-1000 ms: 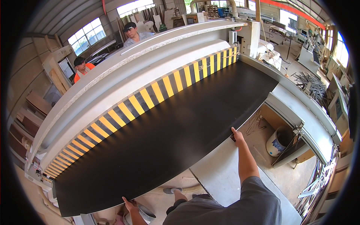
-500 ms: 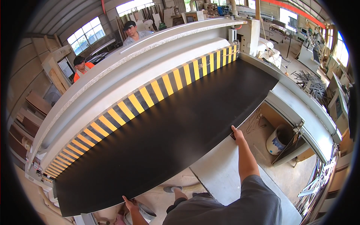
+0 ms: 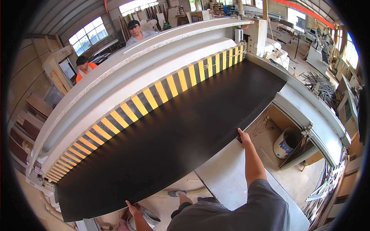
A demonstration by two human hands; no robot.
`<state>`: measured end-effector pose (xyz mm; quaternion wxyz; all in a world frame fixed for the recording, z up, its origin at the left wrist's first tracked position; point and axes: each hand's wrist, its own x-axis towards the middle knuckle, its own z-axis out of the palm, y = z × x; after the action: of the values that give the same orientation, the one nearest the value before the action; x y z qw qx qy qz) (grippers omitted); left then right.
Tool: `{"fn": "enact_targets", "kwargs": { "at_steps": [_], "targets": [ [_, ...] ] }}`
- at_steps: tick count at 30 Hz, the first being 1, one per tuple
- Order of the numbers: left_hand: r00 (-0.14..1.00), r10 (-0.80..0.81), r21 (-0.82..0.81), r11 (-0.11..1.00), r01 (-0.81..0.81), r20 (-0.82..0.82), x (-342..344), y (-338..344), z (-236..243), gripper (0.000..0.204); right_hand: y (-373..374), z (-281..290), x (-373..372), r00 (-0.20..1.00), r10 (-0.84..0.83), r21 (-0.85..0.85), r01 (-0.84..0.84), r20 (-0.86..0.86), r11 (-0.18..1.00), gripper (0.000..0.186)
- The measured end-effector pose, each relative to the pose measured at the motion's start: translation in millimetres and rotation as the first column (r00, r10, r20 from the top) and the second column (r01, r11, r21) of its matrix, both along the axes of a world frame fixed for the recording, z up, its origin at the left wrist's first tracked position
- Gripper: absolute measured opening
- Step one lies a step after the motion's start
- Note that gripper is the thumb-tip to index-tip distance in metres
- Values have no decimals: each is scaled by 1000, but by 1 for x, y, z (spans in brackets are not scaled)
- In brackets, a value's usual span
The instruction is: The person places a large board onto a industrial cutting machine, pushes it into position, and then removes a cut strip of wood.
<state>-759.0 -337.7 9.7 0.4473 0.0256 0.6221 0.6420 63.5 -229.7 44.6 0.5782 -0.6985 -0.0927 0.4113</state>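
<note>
A white bucket (image 3: 282,149) stands on the floor (image 3: 300,178), with a heap of thin strips (image 3: 318,84) lying farther back.

A pale grey table (image 3: 227,169) stretches out beneath a wide black panel (image 3: 169,142), which lies flat and covers its far part. On the dusty floor (image 3: 266,154) stands a white bucket (image 3: 280,150) with blue marks; thin scraps (image 3: 264,125) lie near it, and farther back a tangled heap of grey strips (image 3: 319,84).

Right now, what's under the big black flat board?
A flat grey slab seems to run under the near edge of the black rectangular board, where the left hand and right hand hold it. Everything farther under is hidden.
</note>
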Motion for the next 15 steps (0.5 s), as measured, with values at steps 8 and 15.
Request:
{"fn": "enact_targets", "kwargs": {
  "at_steps": [8,15],
  "targets": [
    [999,-41,-6,999,41,-18,-6,-4,0,53,0,2,-2,1000,-1,-12,0,-9,1000,47],
    [1000,-14,-18,1000,13,-23,-3,-3,3,52,1,3,-3,1000,-3,-9,3,-26,1000,46]
  ]
}}
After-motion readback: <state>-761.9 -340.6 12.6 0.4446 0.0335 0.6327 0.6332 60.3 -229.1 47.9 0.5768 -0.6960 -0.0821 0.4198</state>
